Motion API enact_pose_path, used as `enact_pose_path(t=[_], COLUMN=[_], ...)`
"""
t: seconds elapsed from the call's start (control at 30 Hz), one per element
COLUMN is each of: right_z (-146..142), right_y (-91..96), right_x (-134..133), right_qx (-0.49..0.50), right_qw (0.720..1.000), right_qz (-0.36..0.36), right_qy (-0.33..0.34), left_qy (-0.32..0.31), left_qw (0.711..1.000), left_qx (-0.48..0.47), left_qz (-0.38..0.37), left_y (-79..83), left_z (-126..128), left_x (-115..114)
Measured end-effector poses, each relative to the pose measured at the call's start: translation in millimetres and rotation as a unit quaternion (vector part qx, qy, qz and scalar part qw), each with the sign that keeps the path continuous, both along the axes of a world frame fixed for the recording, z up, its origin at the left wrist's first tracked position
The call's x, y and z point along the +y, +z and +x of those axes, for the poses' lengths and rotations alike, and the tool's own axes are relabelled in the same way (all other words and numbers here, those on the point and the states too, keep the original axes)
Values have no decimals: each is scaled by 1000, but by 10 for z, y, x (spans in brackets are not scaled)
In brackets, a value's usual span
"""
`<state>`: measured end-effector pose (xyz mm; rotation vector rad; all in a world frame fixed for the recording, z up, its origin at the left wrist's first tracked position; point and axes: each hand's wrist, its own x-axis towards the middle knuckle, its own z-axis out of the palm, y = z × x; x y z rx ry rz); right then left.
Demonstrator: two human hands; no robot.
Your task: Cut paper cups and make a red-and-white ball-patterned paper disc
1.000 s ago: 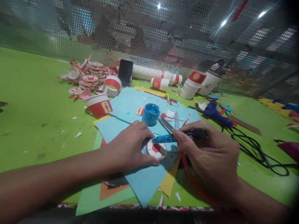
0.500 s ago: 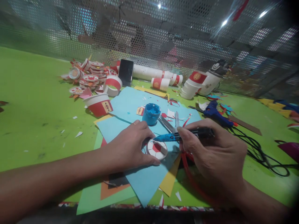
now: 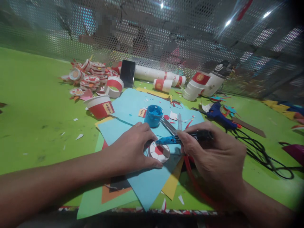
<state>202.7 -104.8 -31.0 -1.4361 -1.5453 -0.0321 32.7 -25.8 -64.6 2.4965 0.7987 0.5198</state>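
Note:
My left hand grips a small round white disc between thumb and fingers, on a sheet of light blue paper. The disc looks like a cup bottom and bears a red hexagon with dark lines running outward. In my right hand is a black permanent marker, its front end smeared with blue paint. The marker's tip is at the disc's upper left edge; whether it touches, I cannot tell. Just beyond stands an open jar of blue paint. Scissors lie partly under my right hand.
A cut paper cup, a tape roll, a phone and a heap of decorated discs stand at the back left. Stacked cups and a bottle are behind. On the right lies a blue glue gun with its black cable.
My right hand and the marker have shifted slightly left, with the marker's tip a little lower over the disc. My left hand keeps the disc in the same place.

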Motion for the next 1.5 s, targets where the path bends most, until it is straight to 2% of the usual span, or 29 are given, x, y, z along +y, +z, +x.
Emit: enact_pose_path(t=[0.33, 0.53, 0.87, 1.03, 1.17, 1.33, 1.5], right_z=[14, 28, -5, 5, 47, 156, 279], right_y=[-26, 31, -15, 106, 173, 187, 242], right_x=[-7, -52, -57, -127, -120, -7, 105], right_qx=[-25, -106, -107, -35, 62, 208, 342], right_qw=[1000, 993, 993, 998, 996, 978, 935], right_qz=[8, -2, 33, 53, 54, 22, -41], right_qy=[15, 54, 18, -25, -43, -1, 86], left_qy=[3, 0, 1, -1, -1, 3, 8], left_qw=[1000, 1000, 1000, 1000, 1000, 1000, 1000], left_qx=[2, 4, 12, 10, 16, 30, 30], left_qz=[-2, 5, 3, -2, -2, 8, 5], left_y=[8, 10, 24, 20, 23, 25, 39], left_z=[7, 14, 8, -2, -5, -9, -22], left_x=[-9, -15, -22, -16, -10, -27, -51])
